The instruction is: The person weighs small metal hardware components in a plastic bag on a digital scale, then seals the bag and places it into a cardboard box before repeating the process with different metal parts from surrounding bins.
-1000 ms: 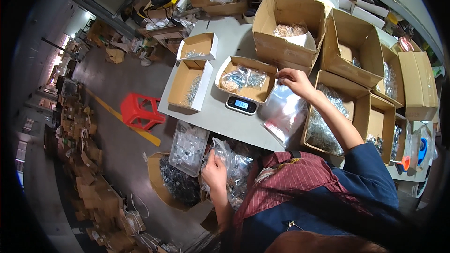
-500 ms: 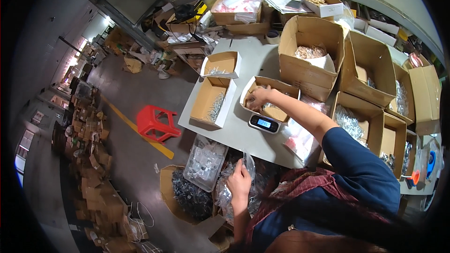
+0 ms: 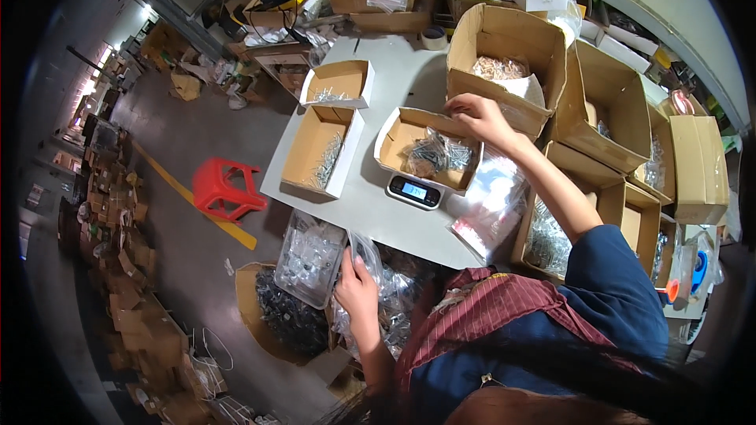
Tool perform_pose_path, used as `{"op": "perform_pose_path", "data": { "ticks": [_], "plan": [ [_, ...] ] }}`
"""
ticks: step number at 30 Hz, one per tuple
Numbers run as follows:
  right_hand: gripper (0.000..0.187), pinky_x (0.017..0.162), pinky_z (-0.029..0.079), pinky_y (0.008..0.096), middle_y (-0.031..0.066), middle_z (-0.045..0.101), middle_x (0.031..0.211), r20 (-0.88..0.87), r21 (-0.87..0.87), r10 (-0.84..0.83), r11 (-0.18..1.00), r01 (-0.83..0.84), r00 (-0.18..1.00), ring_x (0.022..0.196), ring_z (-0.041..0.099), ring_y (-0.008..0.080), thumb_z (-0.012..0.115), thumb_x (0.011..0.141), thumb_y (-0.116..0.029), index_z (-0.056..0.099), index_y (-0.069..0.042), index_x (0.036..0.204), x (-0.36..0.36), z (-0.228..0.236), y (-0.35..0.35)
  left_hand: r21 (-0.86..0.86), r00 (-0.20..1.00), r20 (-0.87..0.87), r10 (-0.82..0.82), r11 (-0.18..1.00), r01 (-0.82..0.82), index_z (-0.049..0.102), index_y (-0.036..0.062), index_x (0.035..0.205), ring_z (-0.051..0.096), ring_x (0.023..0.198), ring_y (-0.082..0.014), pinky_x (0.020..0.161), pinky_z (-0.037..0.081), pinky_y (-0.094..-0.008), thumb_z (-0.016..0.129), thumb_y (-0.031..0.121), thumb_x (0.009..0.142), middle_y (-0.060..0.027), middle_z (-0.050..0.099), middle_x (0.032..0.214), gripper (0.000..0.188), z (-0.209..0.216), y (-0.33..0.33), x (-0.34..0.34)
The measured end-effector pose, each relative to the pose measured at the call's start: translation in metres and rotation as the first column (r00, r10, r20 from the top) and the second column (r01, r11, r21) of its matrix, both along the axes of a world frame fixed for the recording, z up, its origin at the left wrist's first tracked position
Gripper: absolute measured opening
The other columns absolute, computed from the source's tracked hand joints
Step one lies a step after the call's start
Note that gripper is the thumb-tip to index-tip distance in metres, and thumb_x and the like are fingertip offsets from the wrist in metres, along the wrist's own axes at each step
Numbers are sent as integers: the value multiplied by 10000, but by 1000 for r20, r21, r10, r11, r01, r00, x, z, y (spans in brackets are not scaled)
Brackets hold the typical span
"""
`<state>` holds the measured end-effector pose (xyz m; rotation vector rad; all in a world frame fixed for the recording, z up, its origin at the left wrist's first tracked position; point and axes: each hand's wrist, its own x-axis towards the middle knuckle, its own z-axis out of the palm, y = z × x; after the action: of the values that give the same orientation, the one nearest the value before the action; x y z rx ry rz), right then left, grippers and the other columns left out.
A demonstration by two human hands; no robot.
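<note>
The right hand hangs over the far right rim of a shallow cardboard tray, white outside and bare brown within; its fingers curl loosely, and I cannot tell whether anything sits between them. Inside the tray, glossy, crumpled clear packets of slim metal pieces and tan bits lie bunched together. Under the tray's near side shows a compact scale with rounded corners and a lit display. The left hand, below the tabletop's near edge, is clamped on a thin, filmy plastic bag. Just beside it is a translucent, rectangular plastic bin. On the smooth grey tabletop, flat shiny bags lie right of the scale, while 2 open cartons with loose silvery screws stand to the left. Farther out are deep corrugated boxes and a red plastic stool.
</note>
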<state>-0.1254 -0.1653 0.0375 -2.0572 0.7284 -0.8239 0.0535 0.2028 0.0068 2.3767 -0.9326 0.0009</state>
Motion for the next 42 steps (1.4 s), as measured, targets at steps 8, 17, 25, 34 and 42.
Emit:
{"op": "perform_pose_path", "data": {
  "ticks": [8,17,25,34,42],
  "plan": [
    [203,783,524,407,158,671,953,-112,-234,-6,972,-21,994,899,654,353,621,766,-7,678,7,960,-56,2,23,44,978,115,-172,985,168,681,60,1140,665,702,-415,613,521,-482,563,209,953,-216,693,805,266,26,-39,-4],
    [151,783,517,431,171,662,884,-221,-282,28,955,-91,975,866,634,370,612,753,21,672,13,891,-56,-12,25,81,987,114,-115,991,106,721,98,1095,655,698,-426,623,512,-485,589,272,936,-234,664,753,270,20,-19,2],
    [159,812,501,431,152,672,846,-269,-411,64,895,-175,961,865,645,328,601,710,-11,689,6,841,-30,-15,35,89,991,120,-54,995,43,719,74,1098,656,696,-428,625,513,-492,584,250,934,-243,658,745,275,16,2,10],
    [145,823,440,374,77,644,826,-453,-568,-89,796,-210,887,924,621,256,649,720,-124,705,-75,844,-1,-55,34,106,976,218,-31,994,8,739,91,1036,665,626,-401,578,535,-474,600,243,921,-213,672,703,236,17,6,5],
    [167,835,441,365,87,727,887,-895,-382,-153,748,-543,419,884,677,223,702,741,-256,738,-132,847,33,-93,15,21,960,229,-159,987,159,733,102,1012,664,625,-387,568,520,-487,585,247,924,-179,678,693,225,23,-31,-6]
  ]
}}
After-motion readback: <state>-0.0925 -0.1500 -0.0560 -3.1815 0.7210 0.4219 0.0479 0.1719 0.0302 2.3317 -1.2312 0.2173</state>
